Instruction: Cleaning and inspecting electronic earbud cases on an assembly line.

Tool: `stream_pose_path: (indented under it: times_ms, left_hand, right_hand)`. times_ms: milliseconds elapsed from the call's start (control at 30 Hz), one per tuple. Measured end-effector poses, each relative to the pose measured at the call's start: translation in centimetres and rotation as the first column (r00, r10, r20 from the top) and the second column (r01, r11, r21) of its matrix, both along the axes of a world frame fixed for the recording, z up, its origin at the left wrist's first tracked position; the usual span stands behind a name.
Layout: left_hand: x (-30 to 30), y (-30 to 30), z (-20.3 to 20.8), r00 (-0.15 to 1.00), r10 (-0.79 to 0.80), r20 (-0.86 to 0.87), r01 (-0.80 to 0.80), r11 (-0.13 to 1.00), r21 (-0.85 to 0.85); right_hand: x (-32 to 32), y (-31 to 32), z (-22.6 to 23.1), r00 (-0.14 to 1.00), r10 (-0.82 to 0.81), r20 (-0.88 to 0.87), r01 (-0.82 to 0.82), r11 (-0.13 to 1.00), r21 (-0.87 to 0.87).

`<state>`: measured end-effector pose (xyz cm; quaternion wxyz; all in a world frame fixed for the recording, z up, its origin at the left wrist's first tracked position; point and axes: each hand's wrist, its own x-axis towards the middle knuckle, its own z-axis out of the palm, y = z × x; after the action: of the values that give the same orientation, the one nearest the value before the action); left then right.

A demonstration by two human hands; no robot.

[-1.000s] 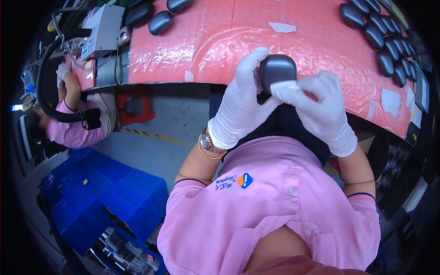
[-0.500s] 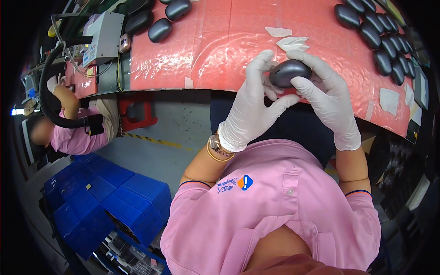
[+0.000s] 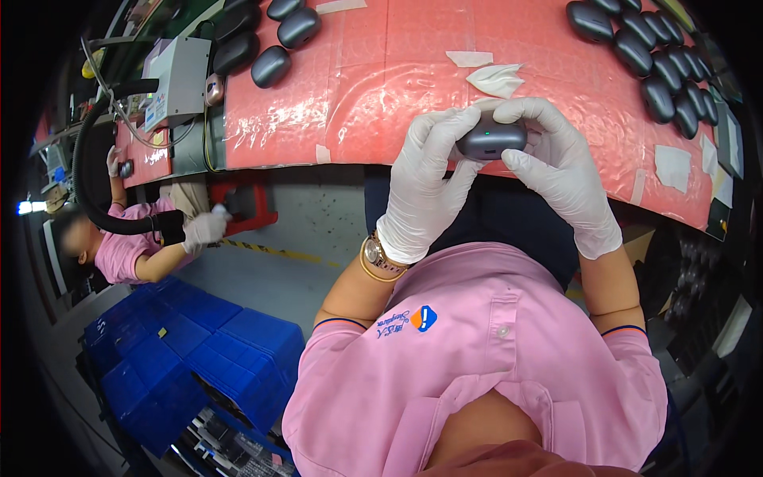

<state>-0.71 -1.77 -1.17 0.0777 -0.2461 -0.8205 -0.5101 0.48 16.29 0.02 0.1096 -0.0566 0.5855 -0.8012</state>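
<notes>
A dark grey, rounded earbud case (image 3: 493,145) is held between my two gloved hands, just over the near edge of the table. A small green light glows on its side, and a small port shows below that. My left hand (image 3: 429,163) grips its left end, thumb low and fingers behind. Closed on the right end is my right hand (image 3: 560,163), its thumb at the lower corner and its index finger along the top. Both hands wear white gloves. A crumpled white wipe (image 3: 497,80) lies on the table just beyond the case.
The table has a pink plastic-covered mat (image 3: 381,87). Many similar cases (image 3: 633,54) lie at the far right, and several (image 3: 271,67) at the far left. A grey box-shaped device (image 3: 181,79) stands left. A co-worker (image 3: 131,246) sits further left, near blue crates (image 3: 191,342).
Between my hands the case has turned, so its green light and port now face me. Both hands shifted slightly left. The co-worker's near arm has swung out toward me.
</notes>
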Motion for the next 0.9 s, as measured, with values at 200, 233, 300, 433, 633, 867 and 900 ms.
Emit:
stream_pose_path:
  times_ms: [200,233,300,433,633,867,900]
  left_hand:
    - [-0.7,1.0,0.8,0.998,-0.040,-0.043,0.038,0.998,-0.059]
    - [-0.9,1.5,1.0,0.996,-0.049,-0.069,0.043,0.995,-0.090]
    - [-1.7,2.4,1.7,0.978,-0.123,-0.166,0.102,0.987,-0.126]
    - [-4.4,5.0,2.6,0.902,-0.327,-0.281,0.267,0.936,-0.231]
    - [-14.1,11.5,3.0,0.950,-0.223,-0.217,0.164,0.951,-0.261]
    - [-18.5,15.1,3.7,0.729,-0.526,0.438,0.525,0.840,0.136]
    - [-18.9,15.7,3.6,0.744,-0.483,0.461,0.486,0.865,0.122]
  right_hand:
    - [-0.1,1.7,0.7,0.999,0.025,0.033,-0.025,1.000,0.002]
    - [-0.2,2.2,0.9,0.999,0.036,0.029,-0.036,0.999,-0.003]
    - [-0.6,3.6,2.3,0.993,0.055,0.102,-0.054,0.998,-0.012]
    - [-1.6,7.0,3.6,0.970,0.112,0.215,-0.149,0.975,0.164]
    - [-4.6,10.7,4.5,0.902,-0.025,-0.430,0.380,0.516,0.767]
    - [-6.9,12.3,3.1,0.897,0.219,-0.384,0.307,0.315,0.898]
    - [-6.1,11.8,2.6,0.869,0.183,-0.460,0.415,0.236,0.879]
